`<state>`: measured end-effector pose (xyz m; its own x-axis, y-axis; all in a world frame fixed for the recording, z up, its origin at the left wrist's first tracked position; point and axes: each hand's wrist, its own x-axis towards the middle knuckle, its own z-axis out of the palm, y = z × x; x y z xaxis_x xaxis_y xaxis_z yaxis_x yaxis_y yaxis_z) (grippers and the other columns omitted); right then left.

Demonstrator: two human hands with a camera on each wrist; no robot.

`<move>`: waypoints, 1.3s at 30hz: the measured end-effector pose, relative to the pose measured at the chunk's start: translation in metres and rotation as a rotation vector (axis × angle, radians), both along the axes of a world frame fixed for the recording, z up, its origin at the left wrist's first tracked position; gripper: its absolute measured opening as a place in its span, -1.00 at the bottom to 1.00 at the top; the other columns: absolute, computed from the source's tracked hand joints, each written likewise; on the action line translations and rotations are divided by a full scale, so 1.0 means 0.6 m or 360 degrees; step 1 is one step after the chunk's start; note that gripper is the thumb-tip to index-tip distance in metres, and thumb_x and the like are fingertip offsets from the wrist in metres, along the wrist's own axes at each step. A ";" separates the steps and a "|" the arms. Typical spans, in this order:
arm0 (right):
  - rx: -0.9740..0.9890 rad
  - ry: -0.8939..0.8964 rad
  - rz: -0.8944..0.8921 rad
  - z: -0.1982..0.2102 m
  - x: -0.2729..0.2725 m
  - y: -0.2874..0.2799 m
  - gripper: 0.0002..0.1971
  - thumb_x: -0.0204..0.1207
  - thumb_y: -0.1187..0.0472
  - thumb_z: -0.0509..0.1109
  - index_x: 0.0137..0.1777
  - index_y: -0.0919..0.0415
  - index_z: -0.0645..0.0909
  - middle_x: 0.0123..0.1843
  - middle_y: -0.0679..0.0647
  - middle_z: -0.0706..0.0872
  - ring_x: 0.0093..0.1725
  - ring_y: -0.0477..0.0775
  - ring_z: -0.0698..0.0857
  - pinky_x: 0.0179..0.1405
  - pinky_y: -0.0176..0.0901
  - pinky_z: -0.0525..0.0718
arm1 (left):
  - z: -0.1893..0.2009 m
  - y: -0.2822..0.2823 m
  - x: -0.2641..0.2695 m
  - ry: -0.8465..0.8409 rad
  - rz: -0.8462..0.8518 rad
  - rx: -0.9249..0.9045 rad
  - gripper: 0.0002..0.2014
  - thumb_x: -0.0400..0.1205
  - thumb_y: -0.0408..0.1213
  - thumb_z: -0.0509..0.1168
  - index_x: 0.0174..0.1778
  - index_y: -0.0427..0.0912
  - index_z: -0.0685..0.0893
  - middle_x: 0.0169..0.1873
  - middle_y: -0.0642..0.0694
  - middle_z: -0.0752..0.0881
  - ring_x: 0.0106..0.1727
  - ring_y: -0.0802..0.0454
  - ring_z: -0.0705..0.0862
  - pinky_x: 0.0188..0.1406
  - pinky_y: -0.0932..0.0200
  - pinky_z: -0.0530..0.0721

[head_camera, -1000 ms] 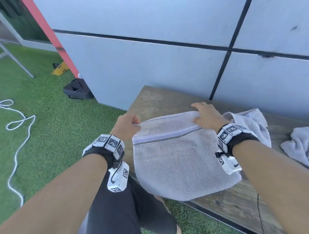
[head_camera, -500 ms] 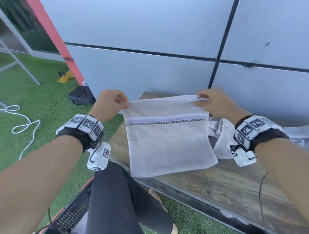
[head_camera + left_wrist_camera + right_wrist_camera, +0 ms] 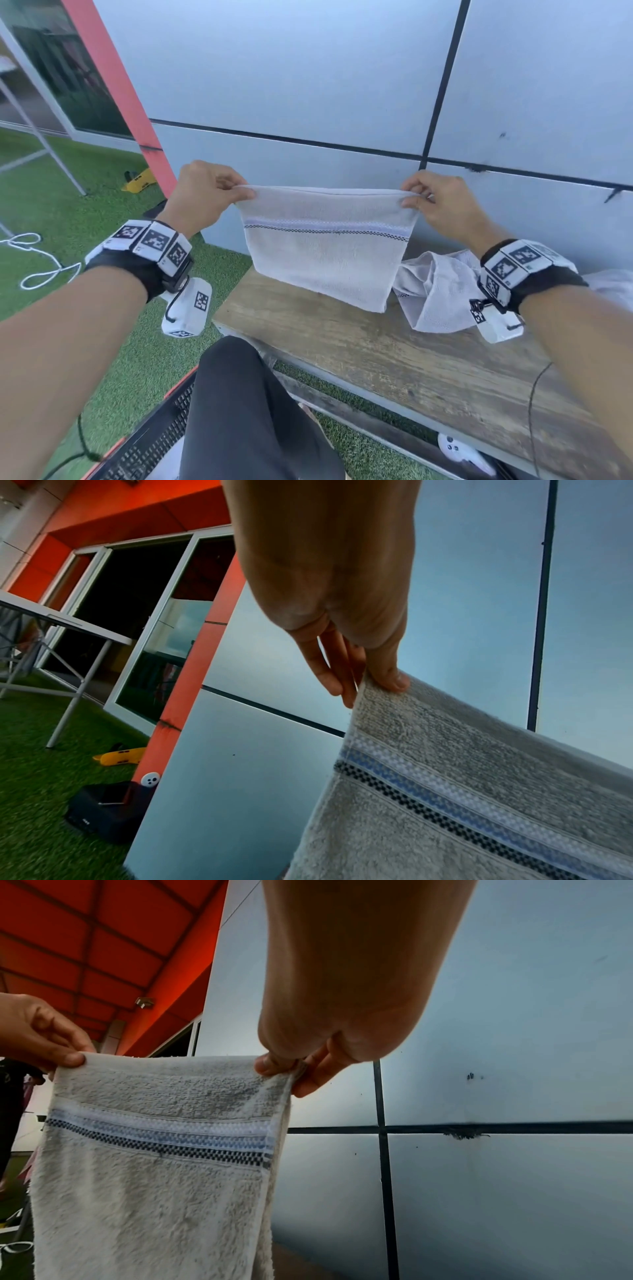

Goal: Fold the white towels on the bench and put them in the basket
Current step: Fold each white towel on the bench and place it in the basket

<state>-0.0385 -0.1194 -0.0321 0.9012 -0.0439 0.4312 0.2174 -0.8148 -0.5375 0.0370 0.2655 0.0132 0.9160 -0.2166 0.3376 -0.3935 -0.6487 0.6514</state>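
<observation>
Fingers (image 3: 239, 192) of the left hand (image 3: 202, 195) and right hand (image 3: 442, 202) pinch the top corners of a white towel (image 3: 329, 250), hung above the desk (image 3: 342, 342). Soft, light and limp, it likely handles best by corners.

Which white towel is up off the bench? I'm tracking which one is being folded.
The striped towel, pinched at its top corners by the left hand and right hand. The other towel lies crumpled on the bench.

Outdoor patio: artificial turf (image 3: 51, 212), wooden bench (image 3: 394, 349)
</observation>
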 end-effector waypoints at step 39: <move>0.0008 -0.0060 -0.0041 0.010 -0.030 0.019 -0.98 0.58 0.34 0.47 -0.03 0.28 0.71 -0.08 0.17 0.77 -0.10 0.16 0.73 0.02 -0.25 0.65 | -0.023 0.037 -0.044 -0.0065 0.0161 0.0062 -0.87 0.60 -0.16 0.51 -0.02 -0.10 0.78 -0.15 0.06 0.78 -0.32 0.13 0.66 -0.36 0.14 0.72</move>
